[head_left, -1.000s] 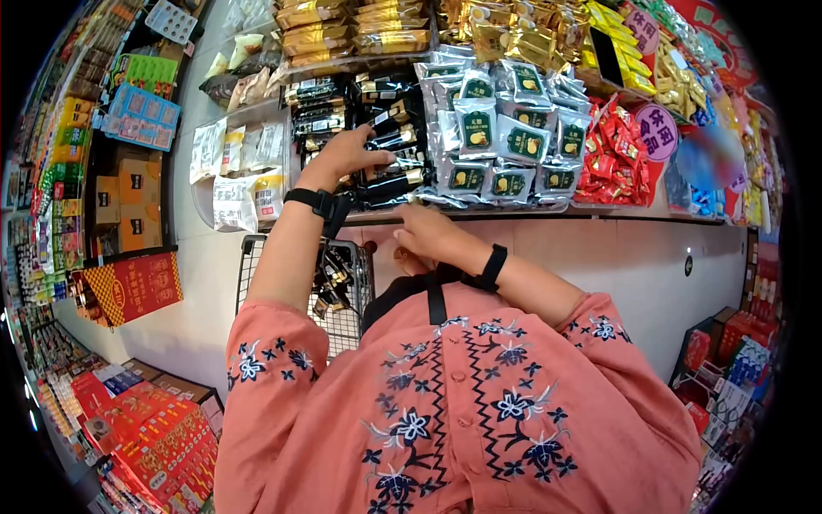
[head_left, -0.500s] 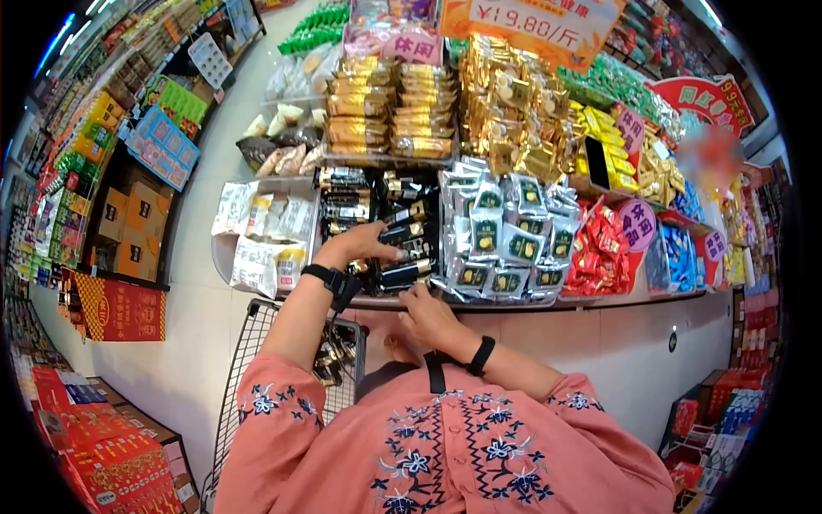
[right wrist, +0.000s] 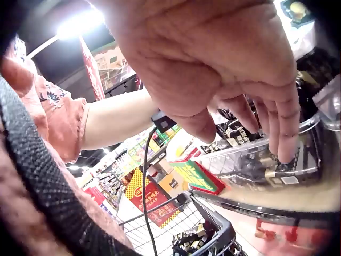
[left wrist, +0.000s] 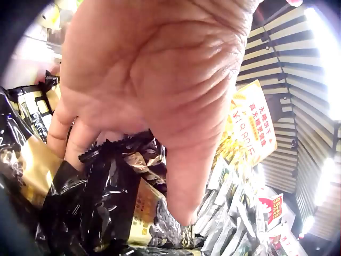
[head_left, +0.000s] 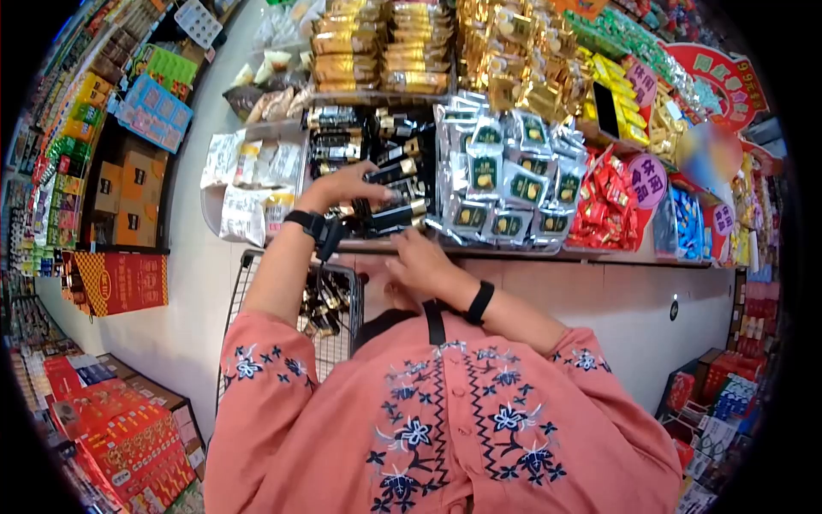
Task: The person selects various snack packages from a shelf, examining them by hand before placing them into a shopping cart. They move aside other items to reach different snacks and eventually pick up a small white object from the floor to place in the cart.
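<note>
Black and gold packets [head_left: 402,170] fill a clear bin below the golden packs. Over them is the left hand [head_left: 344,186], fingers reaching down among the packets. In the left wrist view, the left hand [left wrist: 144,90] has its thumb and fingers spread on either side of black packets [left wrist: 106,202], touching them; some fingertips are hidden. The right hand [head_left: 424,265] is at the bin's front edge. Seen from the right wrist, the right hand [right wrist: 229,80] holds nothing; its loosely bent fingers hang by the clear bin wall [right wrist: 250,170].
Silver packets [head_left: 521,184] lie right of the black ones, red packets [head_left: 606,206] beyond them, white packets [head_left: 248,210] to the left. Below the counter edge, a wire cart [head_left: 357,300] holds black and gold packets. A phone [head_left: 605,110] stands by the yellow packs.
The head view tipped up and then partly back down. The left hand stays among the black packets. The right hand has come slightly closer to the bin's front edge.
</note>
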{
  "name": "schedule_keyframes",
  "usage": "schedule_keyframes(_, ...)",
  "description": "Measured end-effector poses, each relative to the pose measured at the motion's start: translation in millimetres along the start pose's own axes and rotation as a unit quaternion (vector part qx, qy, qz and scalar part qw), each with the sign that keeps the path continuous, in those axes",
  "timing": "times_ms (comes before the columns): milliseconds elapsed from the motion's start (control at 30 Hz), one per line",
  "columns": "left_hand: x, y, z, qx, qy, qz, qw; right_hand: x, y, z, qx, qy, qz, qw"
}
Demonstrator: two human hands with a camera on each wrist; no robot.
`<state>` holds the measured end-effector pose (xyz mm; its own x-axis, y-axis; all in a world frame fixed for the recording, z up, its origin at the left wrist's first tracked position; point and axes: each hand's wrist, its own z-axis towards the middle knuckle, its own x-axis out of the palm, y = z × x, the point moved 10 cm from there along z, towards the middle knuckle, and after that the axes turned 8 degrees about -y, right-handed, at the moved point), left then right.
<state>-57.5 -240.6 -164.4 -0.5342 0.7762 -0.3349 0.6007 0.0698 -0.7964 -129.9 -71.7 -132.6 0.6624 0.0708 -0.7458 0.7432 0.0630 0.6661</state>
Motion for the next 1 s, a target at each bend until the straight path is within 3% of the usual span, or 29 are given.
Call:
schedule_keyframes(133,-6,-12,-26,-0.019,0.003,-0.079,0.997,0,-4,2,0.013,-0.025,0.017,0.999)
schedule_keyframes(233,-6,-2,-29,-0.029,-0.007,-0.119,0.992,6,-22,8,0.017,-0.114,0.1,0.988)
schedule_keyframes(267,-6,4,-27,-0.031,-0.012,-0.131,0.991,14,-34,15,0.037,-0.098,0.131,0.986)
schedule_keyframes(367,-5,13,-14,0.038,-0.071,-0.069,0.994,39,-59,19,0.214,-0.018,0.261,0.941)
schedule_keyframes(400,-2,16,-16,0.026,-0.065,-0.088,0.994,38,-55,20,0.212,-0.017,0.286,0.934)
schedule_keyframes(500,-18,6,-29,0.088,-0.129,-0.151,0.976,28,-50,20,0.23,-0.051,0.386,0.892)
schedule_keyframes(567,-33,7,-44,0.094,-0.187,-0.193,0.959,13,-49,35,0.155,-0.114,0.349,0.917)
schedule_keyframes(633,-44,-1,-67,0.125,-0.234,-0.214,0.94,-6,-27,41,0.144,-0.112,0.377,0.908)
schedule_keyframes(700,-54,-1,-97,0.152,-0.313,-0.205,0.915,-18,-15,48,0.107,-0.127,0.332,0.928)
schedule_keyframes(767,-45,7,-132,0.13,-0.325,-0.302,0.887,-22,2,52,0.089,-0.106,0.363,0.921)
schedule_keyframes(833,-42,18,-175,0.148,-0.402,-0.318,0.846,-23,31,55,0.055,-0.077,0.364,0.927)
schedule_keyframes(900,-30,44,-216,0.134,-0.47,-0.36,0.795,-17,64,58,0.011,-0.021,0.287,0.958)
schedule_keyframes(933,-20,68,-232,0.094,-0.487,-0.362,0.789,-4,77,58,-0.018,0.003,0.273,0.962)
schedule_keyframes(1000,0,111,-262,0.078,-0.528,-0.439,0.722,34,96,54,-0.055,0.063,0.258,0.962)
